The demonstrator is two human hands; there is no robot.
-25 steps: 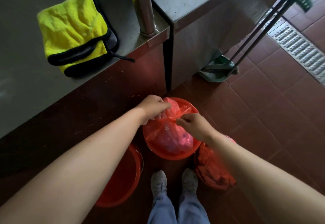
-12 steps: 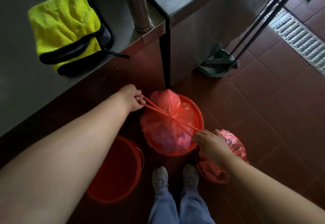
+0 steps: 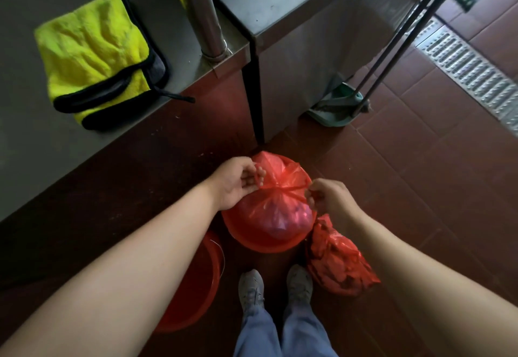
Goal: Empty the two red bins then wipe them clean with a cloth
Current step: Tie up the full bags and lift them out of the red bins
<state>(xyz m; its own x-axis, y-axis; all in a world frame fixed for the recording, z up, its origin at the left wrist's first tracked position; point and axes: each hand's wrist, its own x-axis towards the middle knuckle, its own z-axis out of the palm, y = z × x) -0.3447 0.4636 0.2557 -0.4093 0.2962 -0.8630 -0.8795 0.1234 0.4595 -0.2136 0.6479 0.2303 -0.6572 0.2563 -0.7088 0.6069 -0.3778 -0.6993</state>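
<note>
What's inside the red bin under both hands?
A red plastic bag fills the red bin; the left hand and right hand pinch its twisted ends. Pinkish shapes show through the film, but the contents and the bin's floor are covered.

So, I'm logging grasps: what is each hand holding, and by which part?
The left hand and right hand each pinch one twisted top end of the red bag in its bin.
</note>
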